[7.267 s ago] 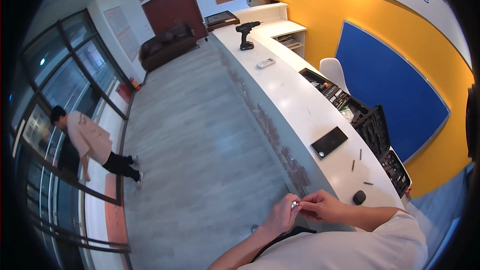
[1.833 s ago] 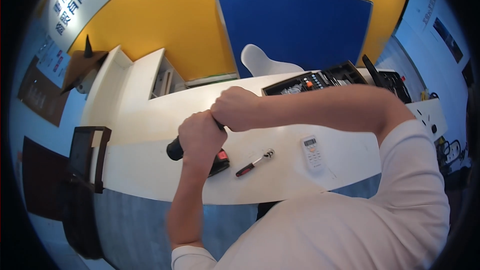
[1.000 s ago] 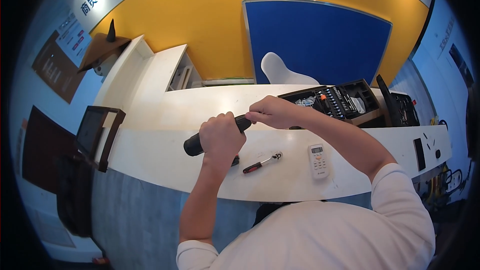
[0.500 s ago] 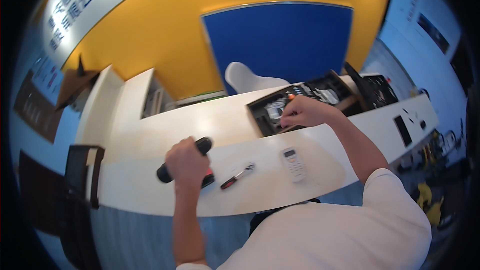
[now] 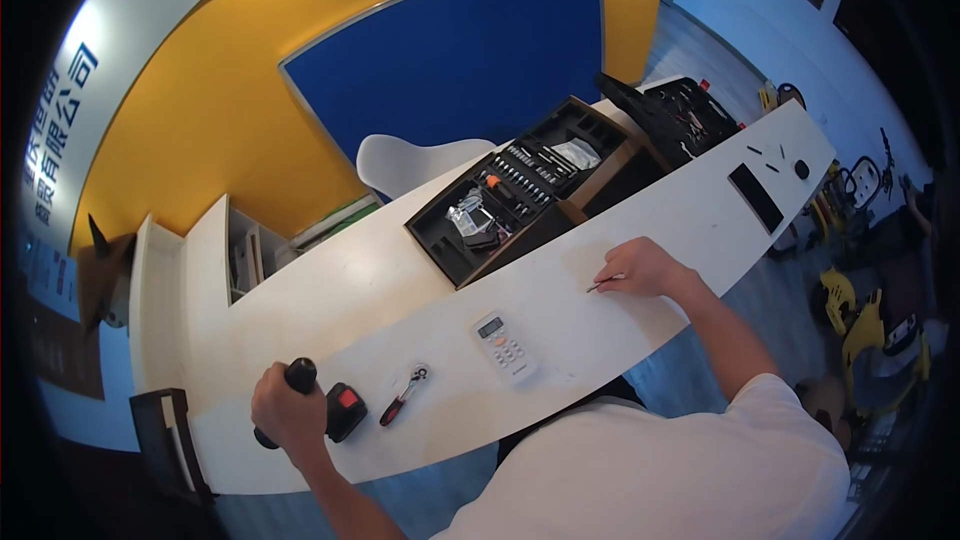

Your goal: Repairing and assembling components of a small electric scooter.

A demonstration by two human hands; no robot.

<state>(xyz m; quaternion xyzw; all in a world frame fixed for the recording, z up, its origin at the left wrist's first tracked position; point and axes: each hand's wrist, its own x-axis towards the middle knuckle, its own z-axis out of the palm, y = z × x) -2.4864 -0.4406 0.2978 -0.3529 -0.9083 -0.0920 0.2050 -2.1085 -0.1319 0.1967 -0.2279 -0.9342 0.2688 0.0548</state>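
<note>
My left hand (image 5: 288, 406) is closed around a black, round-ended tool (image 5: 300, 374) over the left part of the table, perhaps a cordless drill; my fist hides most of it. Right beside it is a black block with a red top (image 5: 346, 412), like a battery pack; whether they are joined I cannot tell. My right hand (image 5: 645, 268) pinches a small thin metal rod (image 5: 606, 283) just above the table. Between my hands lie a ratchet wrench (image 5: 404, 396) with a red and black handle and a white remote control (image 5: 505, 346).
An open tool case (image 5: 455, 266) with sockets and plastic bags stands beyond the remote. Further right are another black case (image 5: 690, 118) and a flat black slab (image 5: 755, 198) with small dark pieces. A white chair (image 5: 415, 166) is behind the white table (image 5: 300, 330).
My right hand has come away from above the tool case to the near side of the table, with the thin rod in its fingers. The head view has turned to the right.
</note>
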